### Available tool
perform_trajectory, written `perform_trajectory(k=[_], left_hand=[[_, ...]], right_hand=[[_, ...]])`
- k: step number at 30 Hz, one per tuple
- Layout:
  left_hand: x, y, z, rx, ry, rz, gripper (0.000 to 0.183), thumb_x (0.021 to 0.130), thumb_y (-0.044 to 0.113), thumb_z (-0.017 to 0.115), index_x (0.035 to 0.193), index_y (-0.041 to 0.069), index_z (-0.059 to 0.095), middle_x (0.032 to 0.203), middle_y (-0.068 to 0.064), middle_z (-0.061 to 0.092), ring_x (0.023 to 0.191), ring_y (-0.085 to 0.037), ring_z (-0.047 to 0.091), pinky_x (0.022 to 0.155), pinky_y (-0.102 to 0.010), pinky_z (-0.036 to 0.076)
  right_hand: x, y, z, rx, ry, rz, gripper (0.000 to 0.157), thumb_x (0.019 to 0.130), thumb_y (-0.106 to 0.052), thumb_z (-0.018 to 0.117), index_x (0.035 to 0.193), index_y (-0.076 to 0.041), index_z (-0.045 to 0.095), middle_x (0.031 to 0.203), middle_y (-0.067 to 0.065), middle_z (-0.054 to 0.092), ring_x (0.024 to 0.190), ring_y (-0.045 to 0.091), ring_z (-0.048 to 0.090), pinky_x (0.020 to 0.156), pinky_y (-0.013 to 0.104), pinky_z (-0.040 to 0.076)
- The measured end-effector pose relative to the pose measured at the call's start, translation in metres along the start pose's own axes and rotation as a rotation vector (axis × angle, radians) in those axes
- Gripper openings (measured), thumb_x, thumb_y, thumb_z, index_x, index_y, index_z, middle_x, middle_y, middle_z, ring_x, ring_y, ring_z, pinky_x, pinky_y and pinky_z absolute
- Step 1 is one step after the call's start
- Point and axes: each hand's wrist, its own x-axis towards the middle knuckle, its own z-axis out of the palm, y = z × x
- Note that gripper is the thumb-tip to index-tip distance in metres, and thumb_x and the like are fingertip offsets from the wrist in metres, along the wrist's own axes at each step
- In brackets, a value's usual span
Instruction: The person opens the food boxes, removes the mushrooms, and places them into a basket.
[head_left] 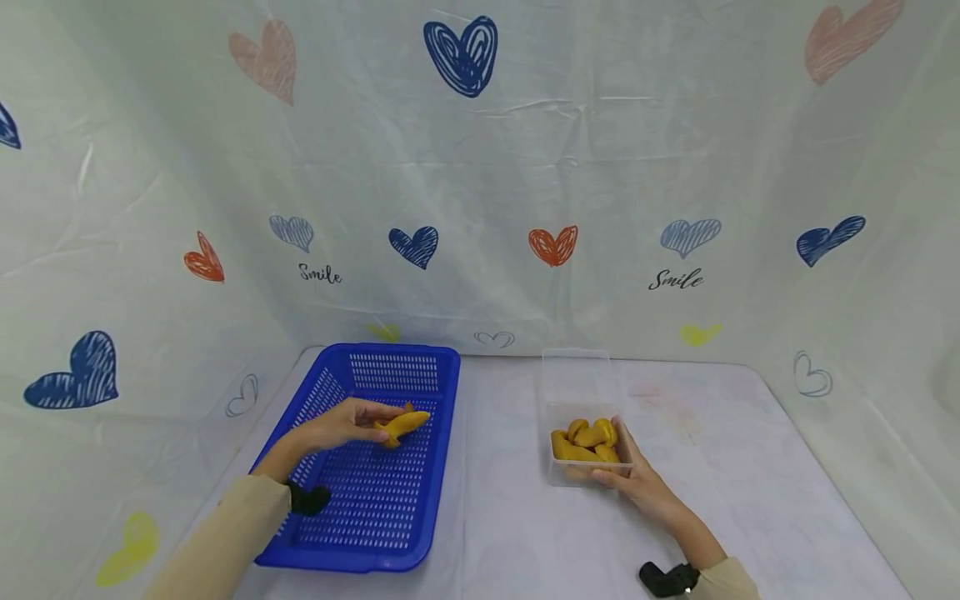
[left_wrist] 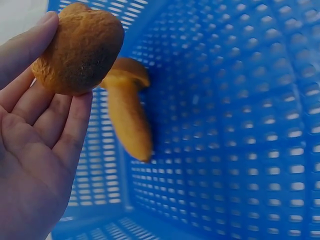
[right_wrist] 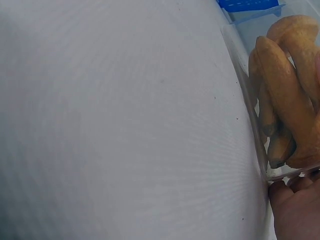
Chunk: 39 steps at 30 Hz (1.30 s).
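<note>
My left hand (head_left: 347, 423) pinches a yellow-brown mushroom (head_left: 405, 424) between thumb and fingertips, over the blue plastic basket (head_left: 437, 483). In the left wrist view the rounded brown cap of this held mushroom (left_wrist: 82, 52) faces the camera. Behind it a second mushroom (left_wrist: 129, 117) with a long, tapering stem lies in the basket, mostly hidden in the head view. My right hand (head_left: 647, 487) grips the near right corner of a clear plastic box (head_left: 561, 477), thumb along its front. Several mushrooms (right_wrist: 287, 95) are piled inside that box.
The box's clear lid (head_left: 576, 375) stands open at its back. Both containers rest on a white-covered table (head_left: 502, 517), basket left and box right. A white curtain (head_left: 495, 175) printed with hearts hangs behind and at the sides. Dark wrist cameras (head_left: 309, 500) are strapped on both wrists.
</note>
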Motion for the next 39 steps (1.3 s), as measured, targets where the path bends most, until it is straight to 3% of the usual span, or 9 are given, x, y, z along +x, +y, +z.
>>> perform_trajectory(k=[7,12,22,33,39], left_hand=[[0.002,-0.015,0.005,-0.024,-0.015,-0.040,0.045,0.099,0.005,0.062,0.138,-0.012,0.050,0.133,-0.029,0.057,0.113,-0.039,0.060,0.096,-0.031,0.051],[0.003,-0.019,0.008,-0.009,-0.014,-0.068,0.042,0.097,0.005,0.064,0.134,-0.013,0.054,0.129,-0.028,0.059,0.114,-0.039,0.060,0.095,-0.033,0.052],[0.005,-0.023,0.010,0.012,-0.026,-0.095,0.044,0.095,0.005,0.068,0.133,-0.013,0.055,0.127,-0.027,0.061,0.115,-0.040,0.059,0.094,-0.033,0.053],[0.004,-0.021,0.008,0.013,-0.008,-0.039,0.043,0.094,0.001,0.067,0.132,-0.015,0.054,0.133,-0.031,0.056,0.122,-0.046,0.055,0.098,-0.034,0.050],[0.001,-0.016,0.003,0.023,0.015,0.025,0.044,0.096,0.000,0.065,0.133,-0.017,0.051,0.135,-0.035,0.052,0.124,-0.051,0.050,0.102,-0.049,0.045]], right_hand=[[0.000,0.000,0.000,0.000,-0.002,-0.006,0.102,0.095,-0.007,0.067,0.156,-0.003,-0.016,0.162,0.019,-0.021,0.146,0.037,-0.019,0.099,-0.001,0.013],[0.000,-0.001,0.001,0.004,-0.007,-0.022,0.102,0.095,-0.005,0.066,0.156,-0.001,-0.016,0.161,0.021,-0.021,0.145,0.039,-0.020,0.100,-0.001,0.014],[0.000,-0.003,0.001,0.007,0.005,0.031,0.103,0.096,-0.009,0.067,0.157,-0.006,-0.016,0.162,0.016,-0.020,0.147,0.034,-0.019,0.098,-0.002,0.014],[0.000,0.000,0.000,0.012,-0.001,0.018,0.103,0.096,-0.008,0.067,0.156,-0.005,-0.016,0.162,0.017,-0.021,0.147,0.034,-0.019,0.099,-0.001,0.015],[0.000,-0.001,0.001,0.012,0.002,0.021,0.102,0.096,-0.009,0.067,0.157,-0.005,-0.015,0.162,0.017,-0.020,0.147,0.035,-0.019,0.098,-0.002,0.015]])
